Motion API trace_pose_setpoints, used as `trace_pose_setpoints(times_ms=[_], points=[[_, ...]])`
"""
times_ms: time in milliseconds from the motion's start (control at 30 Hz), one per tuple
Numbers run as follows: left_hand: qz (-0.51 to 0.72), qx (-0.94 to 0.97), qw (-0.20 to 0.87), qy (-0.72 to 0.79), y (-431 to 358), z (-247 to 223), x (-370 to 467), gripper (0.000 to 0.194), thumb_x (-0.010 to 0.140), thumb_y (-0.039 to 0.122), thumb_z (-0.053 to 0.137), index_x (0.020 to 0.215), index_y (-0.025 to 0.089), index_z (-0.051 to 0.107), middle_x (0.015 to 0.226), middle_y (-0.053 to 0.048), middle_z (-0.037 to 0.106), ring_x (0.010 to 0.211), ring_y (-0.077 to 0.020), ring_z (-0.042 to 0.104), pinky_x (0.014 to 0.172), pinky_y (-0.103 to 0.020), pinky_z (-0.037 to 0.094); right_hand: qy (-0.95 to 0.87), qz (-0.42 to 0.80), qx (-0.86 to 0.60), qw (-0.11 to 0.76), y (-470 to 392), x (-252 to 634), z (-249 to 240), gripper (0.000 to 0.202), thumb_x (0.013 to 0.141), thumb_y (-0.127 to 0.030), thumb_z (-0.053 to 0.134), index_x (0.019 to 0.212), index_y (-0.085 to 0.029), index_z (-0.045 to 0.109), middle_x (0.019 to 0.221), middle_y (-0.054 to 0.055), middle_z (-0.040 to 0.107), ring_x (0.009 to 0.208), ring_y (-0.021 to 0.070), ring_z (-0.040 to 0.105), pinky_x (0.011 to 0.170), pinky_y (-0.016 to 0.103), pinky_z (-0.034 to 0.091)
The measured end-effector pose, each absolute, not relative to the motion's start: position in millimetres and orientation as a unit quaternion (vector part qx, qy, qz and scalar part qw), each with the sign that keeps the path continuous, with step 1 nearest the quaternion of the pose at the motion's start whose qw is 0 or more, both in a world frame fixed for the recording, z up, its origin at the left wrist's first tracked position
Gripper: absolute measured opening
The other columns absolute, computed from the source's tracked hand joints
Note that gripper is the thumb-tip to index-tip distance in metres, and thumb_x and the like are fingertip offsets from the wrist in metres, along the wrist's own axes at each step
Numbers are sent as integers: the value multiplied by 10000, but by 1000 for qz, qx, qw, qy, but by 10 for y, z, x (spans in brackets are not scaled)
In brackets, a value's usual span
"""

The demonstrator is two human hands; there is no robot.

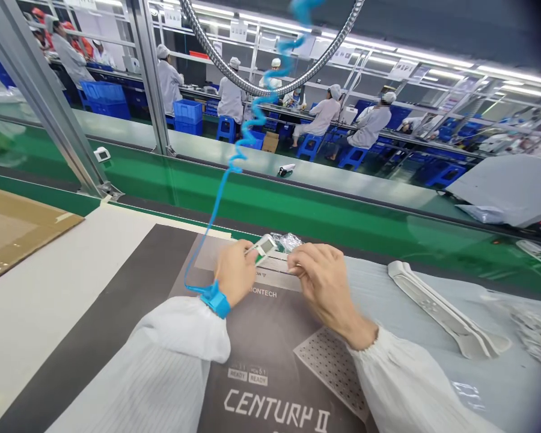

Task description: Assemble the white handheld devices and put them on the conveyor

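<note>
Between the thumb and fingers of my left hand (235, 273) is a small white device with a grey display (267, 245), tilted, with a bit of green showing at its lower side. A blue wrist strap (215, 299) with a coiled cord is on that wrist. My right hand (323, 279) is closed in a pinch just right of the device; what its fingertips hold, if anything, I cannot make out. Crumpled clear plastic (289, 242) lies just beyond both hands. Beneath them is a dark printed box (252, 337) lettered CENTURY II.
Long white plastic housings (437, 307) lie on the right, with clear bags (538, 328) beyond. Cardboard (22, 225) is at left. Past the table runs a green-edged conveyor (342, 186) carrying a white device (287, 169). A metal hose (252, 87) hangs overhead. Several people sit farther back.
</note>
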State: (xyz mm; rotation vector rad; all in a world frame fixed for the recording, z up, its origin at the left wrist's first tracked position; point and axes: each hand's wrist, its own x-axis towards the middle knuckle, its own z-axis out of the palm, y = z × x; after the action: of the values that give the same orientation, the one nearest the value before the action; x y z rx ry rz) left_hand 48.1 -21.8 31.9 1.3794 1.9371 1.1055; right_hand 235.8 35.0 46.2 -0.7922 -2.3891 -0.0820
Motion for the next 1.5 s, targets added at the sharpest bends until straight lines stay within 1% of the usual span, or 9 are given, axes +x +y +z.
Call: trace_pose_setpoints(times_ms=[167, 367, 533, 700, 867, 1067, 1233, 1400, 1500], points=[[525, 344, 333, 704, -169, 328, 311, 282, 851, 365, 545, 948, 140, 686, 783, -69, 706, 653, -194, 676, 553, -254, 466, -810, 61, -548, 203, 745, 2410, 314, 130, 870, -184, 547, 748, -199, 588, 831, 56, 674, 837, 210, 569, 732, 324, 338], [579, 246, 380, 678, -156, 405, 300, 398, 712, 413, 643, 1014, 157, 684, 770, -49, 697, 654, -190, 649, 509, -240, 466, -779, -29, -603, 172, 915, 2831, 274, 175, 922, -358, 533, 1027, -248, 620, 1042, 30, 681, 954, 181, 602, 795, 301, 376], [580, 227, 402, 671, -189, 462, 332, 387, 725, 431, 641, 1000, 163, 689, 749, -41, 680, 635, -172, 606, 466, -220, 419, -694, -128, -700, 111, 670, 3791, 427, 150, 921, -271, 523, 998, -204, 633, 1116, 108, 647, 1058, 252, 576, 840, 364, 348], [582, 213, 447, 645, -198, 426, 351, 397, 704, 479, 693, 933, 155, 680, 730, -38, 663, 661, -165, 597, 505, -217, 443, -642, -168, -748, 30, 485, 4440, 365, 142, 895, -253, 552, 803, -174, 625, 972, 131, 667, 998, 292, 577, 816, 410, 318], [610, 196, 497, 586, -196, 438, 365, 407, 654, 447, 771, 889, 131, 666, 723, -27, 643, 647, -129, 583, 532, -200, 460, -650, -151, -745, 7, 432, 4513, 390, 154, 913, -275, 528, 935, -179, 646, 986, 106, 703, 1005, 284, 597, 820, 411, 328], [621, 258, 521, 527, -210, 524, 391, 398, 788, 345, 706, 1127, 174, 587, 953, -49, 691, 602, -88, 590, 559, -223, 502, -781, 33, -616, 101, 369, 3950, 732, 269, 927, -322, 480, 1033, -227, 708, 1037, 83, 744, 921, 276, 669, 761, 371, 430], [563, 371, 455, 582, -212, 485, 392, 469, 912, 548, 505, 1206, 196, 603, 1027, -73, 707, 593, -91, 571, 556, -230, 478, -856, 269, -411, 160, 259, 2750, 618, 250, 934, -298, 503, 966, -242, 744, 1004, 51, 754, 904, 232, 673, 813, 356, 476], [501, 520, 319, 614, -191, 397, 329, 416, 925, 429, 533, 1283, 226, 592, 1134, -57, 691, 944, -183, 642, 860, -314, 487, -811, 319, -414, 265, 289, 2475, 393, 267, 911, -363, 569, 1102, -223, 695, 1147, 79, 691, 1052, 232, 620, 929, 402, 462], [468, 603, 256, 593, -221, 340, 379, 349, 925, 342, 550, 1255, 237, 600, 1287, -44, 629, 1146, -200, 576, 989, -338, 435, -799, 387, -397, 235, 312, 2760, 376, 601, 745, -418, 766, 1296, -255, 588, 1333, 91, 597, 1178, 262, 574, 994, 435, 447]])
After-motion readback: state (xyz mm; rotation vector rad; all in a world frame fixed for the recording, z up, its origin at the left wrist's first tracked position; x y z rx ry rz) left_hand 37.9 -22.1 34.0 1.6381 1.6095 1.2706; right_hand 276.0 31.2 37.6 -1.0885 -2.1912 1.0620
